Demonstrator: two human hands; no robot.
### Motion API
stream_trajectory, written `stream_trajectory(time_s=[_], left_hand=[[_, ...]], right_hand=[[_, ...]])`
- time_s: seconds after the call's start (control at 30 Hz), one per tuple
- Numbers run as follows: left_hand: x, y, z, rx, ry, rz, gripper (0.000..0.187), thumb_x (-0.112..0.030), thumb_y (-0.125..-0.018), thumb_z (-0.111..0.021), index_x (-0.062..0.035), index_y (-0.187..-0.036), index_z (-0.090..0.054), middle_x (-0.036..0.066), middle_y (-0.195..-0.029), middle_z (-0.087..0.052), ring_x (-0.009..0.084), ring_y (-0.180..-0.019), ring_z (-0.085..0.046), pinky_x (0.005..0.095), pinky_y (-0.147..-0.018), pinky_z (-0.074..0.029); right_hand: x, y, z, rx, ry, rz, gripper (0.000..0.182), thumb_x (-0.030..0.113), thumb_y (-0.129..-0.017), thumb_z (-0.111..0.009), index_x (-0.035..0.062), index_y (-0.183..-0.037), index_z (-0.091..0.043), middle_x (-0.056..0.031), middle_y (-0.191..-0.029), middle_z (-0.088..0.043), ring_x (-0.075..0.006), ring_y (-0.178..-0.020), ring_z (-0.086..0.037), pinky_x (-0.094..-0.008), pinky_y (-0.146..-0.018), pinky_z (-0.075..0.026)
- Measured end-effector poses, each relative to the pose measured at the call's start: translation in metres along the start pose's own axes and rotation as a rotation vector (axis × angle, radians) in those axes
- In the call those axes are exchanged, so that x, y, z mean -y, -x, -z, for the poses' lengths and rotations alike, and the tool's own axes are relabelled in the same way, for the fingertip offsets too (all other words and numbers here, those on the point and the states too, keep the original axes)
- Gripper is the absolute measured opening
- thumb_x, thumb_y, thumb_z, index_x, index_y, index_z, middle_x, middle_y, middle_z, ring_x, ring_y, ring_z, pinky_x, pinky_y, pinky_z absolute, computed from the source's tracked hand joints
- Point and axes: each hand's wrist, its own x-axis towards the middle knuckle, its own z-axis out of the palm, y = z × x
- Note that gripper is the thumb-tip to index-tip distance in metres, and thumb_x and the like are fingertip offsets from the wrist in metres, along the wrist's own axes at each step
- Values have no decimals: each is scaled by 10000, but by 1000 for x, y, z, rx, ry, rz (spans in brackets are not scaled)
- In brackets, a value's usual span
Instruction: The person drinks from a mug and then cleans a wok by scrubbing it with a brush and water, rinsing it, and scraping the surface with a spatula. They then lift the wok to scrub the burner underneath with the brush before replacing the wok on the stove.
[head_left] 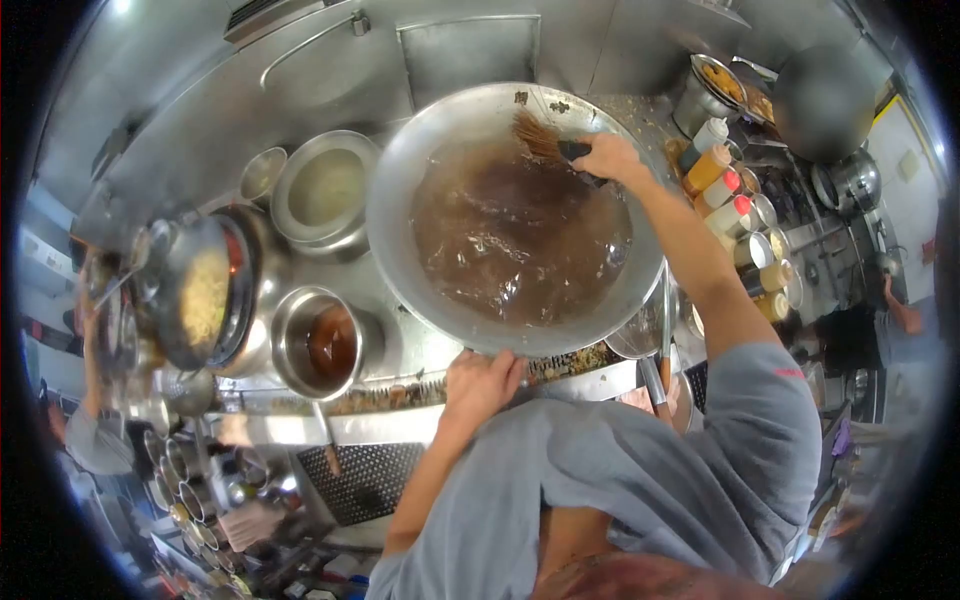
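A large metal wok [395, 235] holds brownish, rippling liquid. My right hand [610, 158] is wrapped round the dark handle of a bristle brush [537, 136] at the wok's upper right, with the bristles against the inner wall near dark specks. At the near rim, my left hand [482, 383] is closed by the wok's edge; what its fingers grip is hidden.
To the left stand a pot of pale liquid [330, 187], a pot of red-brown liquid [332, 343] and a pan of yellowish food [205, 300]. Sauce bottles [708, 170] line the right. A co-worker's arm [90, 350] shows at far left, another person [900, 305] at far right.
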Motion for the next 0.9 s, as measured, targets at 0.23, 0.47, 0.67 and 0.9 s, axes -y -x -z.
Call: stream_trajectory(time_s=[0.23,0.47,0.67,0.9], left_hand=[[-1,0,0,29,-1,3,237,-269,-886,-686,-128,-725,-583,40,-485,-555,227,-445,-561,351,-561,-461],[-1,1,0,12,22,15,221,-264,-888,-691,-120,-745,-603,56,-485,-550,255,-449,-552,370,-576,-456],[-2,3,-2,9,47,44,238,-265,-881,-701,-114,-721,-609,71,-481,-543,282,-450,-547,385,-582,-457],[-4,2,1,-1,23,44,242,-255,-878,-705,-112,-710,-605,73,-481,-543,282,-455,-550,388,-585,-459]], right_hand=[[-15,6,-3,-115,26,57,591,474,-713,-745,219,-1243,-694,-166,-1057,-728,-314,-1005,-698,-407,-896,-545],[-17,5,19,-52,-100,-92,600,460,-711,-738,222,-1259,-680,-177,-1088,-716,-342,-1038,-682,-426,-937,-526],[-25,20,32,-60,-114,-139,592,450,-692,-739,224,-1237,-691,-180,-1132,-704,-361,-1060,-669,-429,-932,-529],[-29,28,54,-58,-130,-159,598,452,-693,-732,221,-1242,-691,-182,-1127,-705,-363,-1062,-669,-431,-937,-530]])
